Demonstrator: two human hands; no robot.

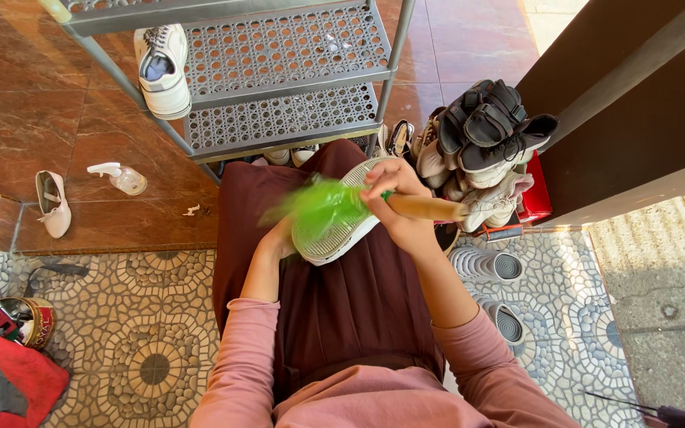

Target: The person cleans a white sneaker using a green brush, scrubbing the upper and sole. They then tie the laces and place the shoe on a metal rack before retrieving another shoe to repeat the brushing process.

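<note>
I sit with a dark maroon skirt over my lap. My left hand (279, 240) holds a white sneaker (341, 238) sole-up over my knees, the hand partly hidden behind it. My right hand (394, 198) grips the wooden handle (430, 208) of a brush whose green bristles (319, 208) are blurred against the shoe's ribbed sole.
A grey perforated metal shoe rack (279, 71) stands ahead with one white sneaker (162, 67) on it. A pile of shoes (481, 150) lies to the right by a dark wall. A spray bottle (120, 177), a white flat shoe (51, 203), a tin (29, 317) and a red cloth (29, 380) lie left.
</note>
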